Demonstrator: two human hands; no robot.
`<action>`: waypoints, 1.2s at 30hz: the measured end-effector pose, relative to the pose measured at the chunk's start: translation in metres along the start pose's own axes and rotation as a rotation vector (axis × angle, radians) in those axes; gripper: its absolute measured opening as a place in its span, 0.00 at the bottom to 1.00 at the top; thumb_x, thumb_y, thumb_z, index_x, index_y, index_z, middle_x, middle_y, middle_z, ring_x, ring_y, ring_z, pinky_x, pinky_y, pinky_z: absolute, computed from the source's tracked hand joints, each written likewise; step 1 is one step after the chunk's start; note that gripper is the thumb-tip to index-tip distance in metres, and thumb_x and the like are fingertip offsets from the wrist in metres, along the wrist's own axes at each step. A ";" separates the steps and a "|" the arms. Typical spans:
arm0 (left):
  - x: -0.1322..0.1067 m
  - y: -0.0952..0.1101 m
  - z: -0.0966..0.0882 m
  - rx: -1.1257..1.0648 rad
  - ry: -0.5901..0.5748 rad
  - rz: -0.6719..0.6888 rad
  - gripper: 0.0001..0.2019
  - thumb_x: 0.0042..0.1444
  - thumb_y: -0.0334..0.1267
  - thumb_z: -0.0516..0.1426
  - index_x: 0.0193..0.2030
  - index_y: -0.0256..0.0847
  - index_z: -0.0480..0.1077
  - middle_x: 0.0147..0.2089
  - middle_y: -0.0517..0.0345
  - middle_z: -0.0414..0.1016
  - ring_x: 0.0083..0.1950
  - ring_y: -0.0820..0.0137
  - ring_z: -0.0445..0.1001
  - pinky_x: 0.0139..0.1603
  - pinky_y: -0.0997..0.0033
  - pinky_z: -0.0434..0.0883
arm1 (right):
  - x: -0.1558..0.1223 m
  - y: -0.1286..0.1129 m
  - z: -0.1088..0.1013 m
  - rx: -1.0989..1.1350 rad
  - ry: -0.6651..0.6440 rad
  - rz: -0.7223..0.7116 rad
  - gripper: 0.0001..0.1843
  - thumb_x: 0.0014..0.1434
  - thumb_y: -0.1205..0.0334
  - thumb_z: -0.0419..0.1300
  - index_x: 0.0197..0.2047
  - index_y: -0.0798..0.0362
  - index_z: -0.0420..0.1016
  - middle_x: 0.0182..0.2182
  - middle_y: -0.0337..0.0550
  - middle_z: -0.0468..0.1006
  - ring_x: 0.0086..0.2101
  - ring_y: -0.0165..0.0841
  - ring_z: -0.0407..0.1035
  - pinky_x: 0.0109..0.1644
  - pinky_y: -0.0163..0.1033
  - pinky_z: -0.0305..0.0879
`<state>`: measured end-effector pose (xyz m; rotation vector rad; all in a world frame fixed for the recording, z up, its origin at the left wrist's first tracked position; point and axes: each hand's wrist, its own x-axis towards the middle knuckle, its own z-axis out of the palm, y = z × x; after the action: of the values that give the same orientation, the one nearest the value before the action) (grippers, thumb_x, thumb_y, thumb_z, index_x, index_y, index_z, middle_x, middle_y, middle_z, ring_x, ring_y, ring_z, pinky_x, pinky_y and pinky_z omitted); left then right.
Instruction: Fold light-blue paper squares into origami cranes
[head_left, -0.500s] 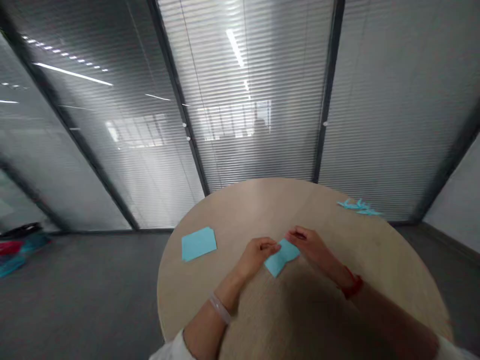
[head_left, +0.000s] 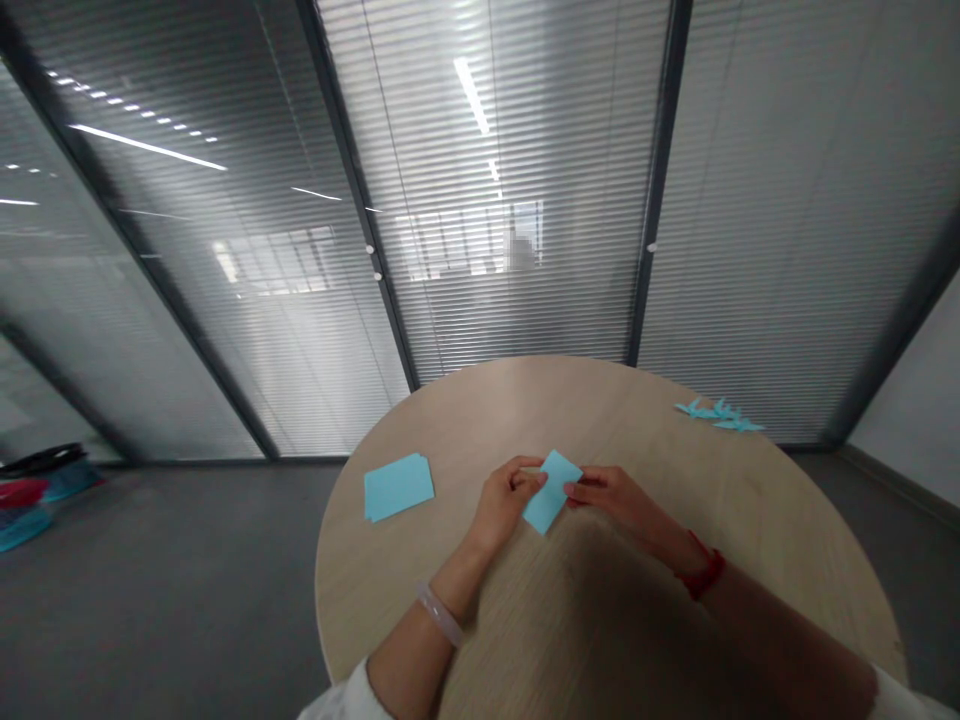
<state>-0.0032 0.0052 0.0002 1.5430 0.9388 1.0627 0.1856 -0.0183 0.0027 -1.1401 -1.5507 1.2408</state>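
Observation:
A light-blue folded paper (head_left: 552, 492) is held between my two hands over the middle of the round table. It looks like a narrow rectangle, tilted with its upper end to the right. My left hand (head_left: 509, 503) pinches its left edge between thumb and fingers. On the opposite edge, my right hand (head_left: 611, 497) grips it, thumb in front and fingers behind. Flat on the table to the left lies a small stack of light-blue paper sheets (head_left: 398, 488). Several folded light-blue paper pieces (head_left: 720, 414) with pointed ends sit near the far right edge.
The round wooden table (head_left: 517, 400) stands close to a glass partition with blinds (head_left: 525, 310). On the grey floor (head_left: 225, 560) at far left are a dark-rimmed blue container (head_left: 64, 472) and a red and blue one (head_left: 22, 510).
The paper has turned from a wider, two-part shape on the table into a narrow rectangle held between both hands. My right hand has shifted slightly down and regripped its right edge.

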 end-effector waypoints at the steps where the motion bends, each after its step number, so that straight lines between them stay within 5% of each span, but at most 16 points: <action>1: 0.000 -0.001 0.000 0.023 0.002 0.022 0.20 0.50 0.48 0.61 0.45 0.35 0.73 0.20 0.65 0.65 0.22 0.76 0.60 0.24 0.76 0.55 | 0.001 0.001 -0.001 -0.018 0.011 -0.002 0.15 0.49 0.51 0.62 0.27 0.57 0.76 0.23 0.40 0.76 0.27 0.33 0.67 0.32 0.36 0.61; 7: -0.003 -0.004 0.001 0.176 -0.027 0.104 0.20 0.55 0.43 0.58 0.53 0.39 0.71 0.41 0.51 0.78 0.42 0.64 0.73 0.40 0.69 0.68 | 0.002 0.001 -0.004 -0.102 0.059 -0.008 0.17 0.48 0.50 0.62 0.23 0.57 0.74 0.20 0.39 0.73 0.24 0.31 0.65 0.30 0.35 0.58; 14: -0.008 0.005 0.006 0.330 -0.121 0.176 0.26 0.57 0.47 0.57 0.60 0.40 0.65 0.59 0.47 0.70 0.59 0.57 0.67 0.60 0.58 0.61 | 0.000 0.001 -0.004 -0.139 0.118 -0.023 0.16 0.49 0.50 0.62 0.23 0.56 0.74 0.20 0.38 0.73 0.24 0.31 0.64 0.29 0.35 0.56; 23: -0.015 0.013 0.010 0.267 -0.279 0.147 0.29 0.55 0.50 0.58 0.62 0.41 0.62 0.58 0.49 0.70 0.57 0.57 0.68 0.59 0.57 0.62 | 0.000 0.001 -0.004 -0.071 0.119 -0.051 0.16 0.47 0.50 0.63 0.23 0.56 0.73 0.20 0.37 0.73 0.24 0.30 0.64 0.28 0.34 0.57; 29: -0.013 0.009 0.012 -0.068 -0.408 0.007 0.30 0.59 0.51 0.55 0.64 0.40 0.57 0.60 0.42 0.66 0.59 0.55 0.66 0.53 0.55 0.68 | -0.004 -0.007 -0.003 -0.052 0.103 -0.089 0.16 0.48 0.49 0.62 0.23 0.55 0.74 0.23 0.41 0.76 0.27 0.33 0.69 0.33 0.36 0.62; 36: -0.015 0.013 0.012 -0.340 -0.375 -0.113 0.25 0.58 0.52 0.56 0.57 0.39 0.67 0.58 0.41 0.69 0.57 0.55 0.68 0.54 0.52 0.67 | -0.003 -0.007 -0.004 -0.105 0.134 -0.098 0.16 0.48 0.48 0.61 0.23 0.54 0.74 0.23 0.42 0.77 0.28 0.36 0.70 0.33 0.37 0.64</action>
<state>0.0040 -0.0149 0.0088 1.3261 0.5474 0.7698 0.1892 -0.0207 0.0096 -1.1752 -1.5663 1.0083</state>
